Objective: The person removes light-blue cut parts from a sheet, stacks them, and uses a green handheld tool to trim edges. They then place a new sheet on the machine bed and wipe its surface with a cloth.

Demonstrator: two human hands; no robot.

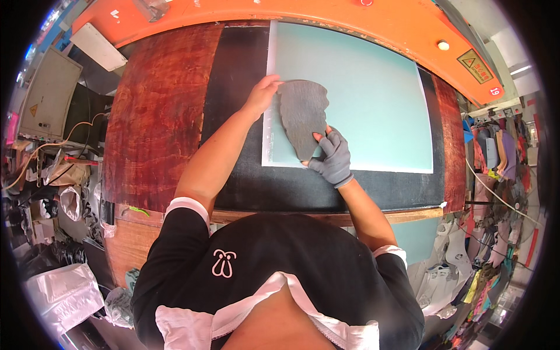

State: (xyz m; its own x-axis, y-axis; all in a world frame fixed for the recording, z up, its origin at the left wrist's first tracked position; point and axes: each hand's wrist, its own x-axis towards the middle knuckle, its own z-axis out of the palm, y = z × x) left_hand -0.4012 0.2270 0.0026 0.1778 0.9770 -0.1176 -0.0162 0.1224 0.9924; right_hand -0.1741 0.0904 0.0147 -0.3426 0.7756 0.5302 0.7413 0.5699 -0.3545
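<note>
A flat dark-grey shaped piece [303,116], broad and rounded at the far end, narrows to a point near me. Its right edge is wavy. My left hand [263,96], bare, pinches the far left corner. At the near right edge is my right hand [332,156] in a grey glove with some fingertips uncovered, its fingers closed on the piece by the tip. Beneath lies a pale blue-green sheet [373,116] with white edges, on a black mat [233,140]. Whether the piece touches the sheet, I cannot tell.
An orange machine beam [280,10] spans the far side of the work surface. Reddish-brown boards [157,122] flank the mat. To the left stand a grey cabinet [49,96] and a silvery bag [67,297]. Colourful cut pieces [496,146] hang at the right.
</note>
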